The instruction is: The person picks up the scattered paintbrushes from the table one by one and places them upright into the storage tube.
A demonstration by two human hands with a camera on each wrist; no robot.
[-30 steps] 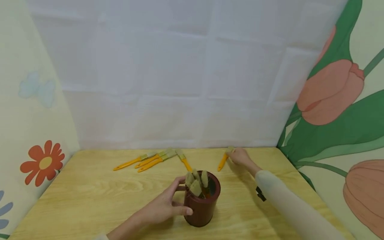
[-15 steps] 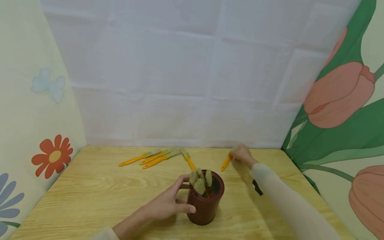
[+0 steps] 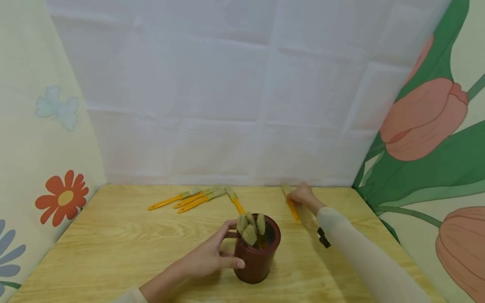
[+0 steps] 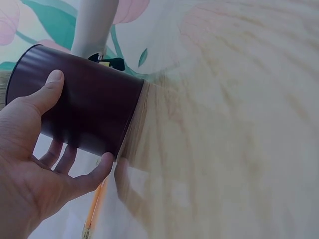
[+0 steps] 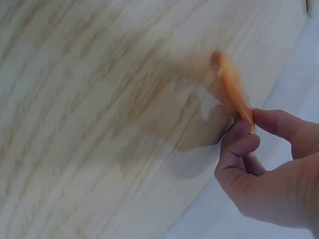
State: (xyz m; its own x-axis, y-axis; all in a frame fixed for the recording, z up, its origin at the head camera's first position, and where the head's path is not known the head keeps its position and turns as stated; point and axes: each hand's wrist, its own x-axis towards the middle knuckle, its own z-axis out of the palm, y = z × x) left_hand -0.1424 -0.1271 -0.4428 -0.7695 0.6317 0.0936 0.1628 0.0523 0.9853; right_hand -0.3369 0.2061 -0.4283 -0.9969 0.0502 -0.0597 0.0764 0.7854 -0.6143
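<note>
Pinched brush (image 5: 233, 87): handle blurred in the right wrist view, bristles hidden there by the right hand (image 5: 271, 177)
Mug (image 3: 253, 265): inside mostly hidden by brush heads (image 3: 249, 235), their handles largely out of sight, exact count unclear
Left hand (image 3: 204, 256): some fingertips hidden behind the mug in the head view
Lone far brush (image 3: 238, 206): near end hidden behind the brush heads
Right sleeve (image 3: 367, 252): cut off by the head view's bottom edge
Dark piece at the right wrist (image 3: 323, 238): too small to identify

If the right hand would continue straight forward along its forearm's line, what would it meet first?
Most likely the white sheet behind the table: the right hand, pinching an orange-handled brush, is near the table's back edge. The remaining gap is hard to judge.
</note>
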